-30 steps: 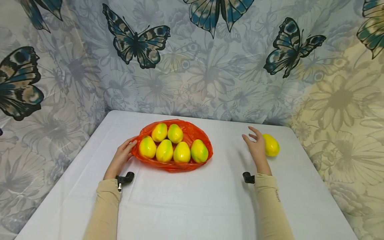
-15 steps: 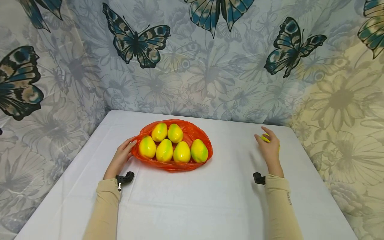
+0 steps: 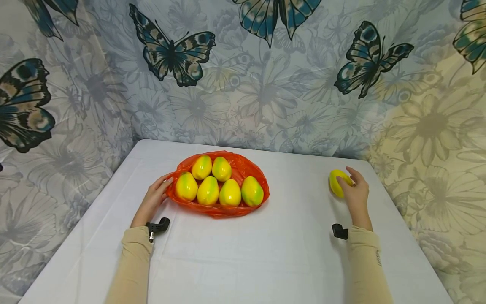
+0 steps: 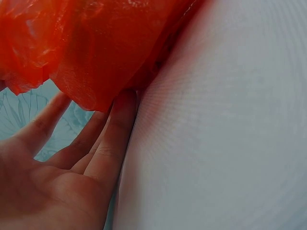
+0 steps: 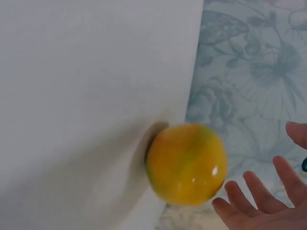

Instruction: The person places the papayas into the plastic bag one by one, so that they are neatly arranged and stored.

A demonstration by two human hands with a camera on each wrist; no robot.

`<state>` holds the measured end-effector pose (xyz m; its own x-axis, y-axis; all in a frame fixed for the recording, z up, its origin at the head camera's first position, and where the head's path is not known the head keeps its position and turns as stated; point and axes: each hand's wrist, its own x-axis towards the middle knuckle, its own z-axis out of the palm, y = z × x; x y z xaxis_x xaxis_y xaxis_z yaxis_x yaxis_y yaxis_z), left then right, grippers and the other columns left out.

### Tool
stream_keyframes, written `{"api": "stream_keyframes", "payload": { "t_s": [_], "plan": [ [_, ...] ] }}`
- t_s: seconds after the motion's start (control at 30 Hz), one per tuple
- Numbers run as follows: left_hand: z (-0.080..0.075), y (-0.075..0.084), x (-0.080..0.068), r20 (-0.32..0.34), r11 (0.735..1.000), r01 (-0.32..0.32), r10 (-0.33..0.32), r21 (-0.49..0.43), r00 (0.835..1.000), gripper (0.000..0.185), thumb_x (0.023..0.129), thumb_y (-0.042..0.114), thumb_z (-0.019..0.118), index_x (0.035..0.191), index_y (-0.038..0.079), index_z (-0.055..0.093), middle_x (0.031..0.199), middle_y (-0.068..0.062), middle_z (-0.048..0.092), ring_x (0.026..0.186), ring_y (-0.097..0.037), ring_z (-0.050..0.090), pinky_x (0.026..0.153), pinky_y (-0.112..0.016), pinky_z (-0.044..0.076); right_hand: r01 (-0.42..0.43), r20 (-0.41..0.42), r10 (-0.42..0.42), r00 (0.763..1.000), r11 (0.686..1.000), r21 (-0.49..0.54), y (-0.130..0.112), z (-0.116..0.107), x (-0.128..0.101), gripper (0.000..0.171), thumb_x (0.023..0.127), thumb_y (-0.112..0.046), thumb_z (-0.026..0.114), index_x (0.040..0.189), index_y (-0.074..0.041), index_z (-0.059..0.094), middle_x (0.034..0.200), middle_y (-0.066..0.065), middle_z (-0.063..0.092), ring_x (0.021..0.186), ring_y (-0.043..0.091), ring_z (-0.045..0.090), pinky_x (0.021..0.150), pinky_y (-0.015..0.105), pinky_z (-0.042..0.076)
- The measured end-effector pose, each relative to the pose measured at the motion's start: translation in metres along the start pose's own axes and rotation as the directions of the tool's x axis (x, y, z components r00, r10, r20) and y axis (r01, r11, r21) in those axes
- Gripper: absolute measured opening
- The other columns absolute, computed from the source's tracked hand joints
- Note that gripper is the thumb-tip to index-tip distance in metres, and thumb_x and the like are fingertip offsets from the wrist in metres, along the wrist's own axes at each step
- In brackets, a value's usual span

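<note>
On the right of the table, a shiny yellow-green mango (image 3: 336, 183) lies by my right hand (image 3: 357, 198). The right wrist view shows that mango (image 5: 187, 164) beside the spread fingers (image 5: 256, 196), with a small gap between them. At left centre, an open red plastic bag (image 3: 239, 166) bears several similar mangoes (image 3: 208, 191). My left hand (image 3: 152, 199) rests at the bag's left side. Seen from the left wrist, its fairly straight fingers (image 4: 103, 143) touch the red plastic (image 4: 105, 52), which hides some fingertips.
A white-covered table (image 3: 243, 261) spreads beneath everything. Patterned butterfly cloth (image 3: 265, 101) hangs along its back and sides. Black wrist cameras sit on the left wrist (image 3: 158, 226) and the right wrist (image 3: 339, 231).
My right hand has moved rightward, passing over the lone mango to its right side. The left hand and the bag have stayed still.
</note>
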<state>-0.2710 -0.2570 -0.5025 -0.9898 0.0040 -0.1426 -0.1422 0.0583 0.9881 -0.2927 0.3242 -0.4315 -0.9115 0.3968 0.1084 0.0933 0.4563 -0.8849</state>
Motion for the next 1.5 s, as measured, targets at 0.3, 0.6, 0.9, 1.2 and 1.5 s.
{"api": "stream_keyframes", "payload": {
  "t_s": [0.3,0.6,0.9,1.2,1.5],
  "plan": [
    [0.0,0.0,0.0,0.004,1.0,-0.003,0.003,-0.004,1.0,0.065,0.099,0.051,0.048,0.153,0.017,0.033,0.153,-0.009,0.033,0.103,0.001,0.055,0.085,-0.011,0.049,-0.039,-0.016,0.039,0.999,0.999,-0.016,0.016,-0.007,0.001,0.056,0.096,-0.019,0.058,0.148,-0.008,0.04,0.158,0.015,0.033,0.145,0.035,0.03,0.121,0.049,0.023],
    [0.005,0.02,-0.014,0.016,1.0,0.016,-0.016,-0.016,1.0,0.06,0.102,0.041,0.046,0.153,0.01,0.032,0.153,-0.013,0.033,0.099,0.001,0.055,0.085,-0.012,0.049,-0.112,0.04,0.116,0.992,0.99,-0.079,0.031,-0.012,0.0,0.063,0.097,-0.022,0.056,0.153,-0.006,0.03,0.162,0.018,0.02,0.146,0.042,0.023,0.117,0.056,0.028],
    [0.002,0.006,-0.004,0.018,1.0,0.007,-0.006,-0.03,1.0,0.06,0.102,0.042,0.046,0.153,0.013,0.032,0.155,-0.011,0.031,0.101,0.003,0.056,0.085,-0.011,0.049,-0.145,0.083,0.155,0.984,0.983,-0.113,0.039,-0.011,0.0,0.069,0.098,-0.022,0.055,0.156,-0.008,0.02,0.161,0.025,0.016,0.142,0.047,0.026,0.114,0.056,0.03],
    [0.0,-0.003,0.001,-0.006,1.0,-0.01,0.01,0.0,1.0,0.066,0.099,0.052,0.048,0.152,0.016,0.035,0.154,-0.009,0.034,0.104,0.001,0.055,0.086,-0.011,0.049,-0.161,0.095,0.172,0.98,0.981,-0.112,0.041,-0.007,0.0,0.07,0.097,-0.02,0.056,0.156,-0.01,0.02,0.161,0.023,0.018,0.138,0.043,0.034,0.103,0.04,0.04],
    [-0.001,-0.003,0.002,-0.008,1.0,-0.007,0.007,0.003,1.0,0.067,0.098,0.053,0.049,0.152,0.015,0.034,0.155,-0.01,0.033,0.106,0.001,0.054,0.086,-0.01,0.048,-0.166,0.032,0.169,0.985,0.984,-0.069,0.043,-0.002,0.001,0.067,0.097,-0.02,0.058,0.155,-0.01,0.026,0.158,0.022,0.026,0.134,0.04,0.038,0.099,0.032,0.04]
  ]
}}
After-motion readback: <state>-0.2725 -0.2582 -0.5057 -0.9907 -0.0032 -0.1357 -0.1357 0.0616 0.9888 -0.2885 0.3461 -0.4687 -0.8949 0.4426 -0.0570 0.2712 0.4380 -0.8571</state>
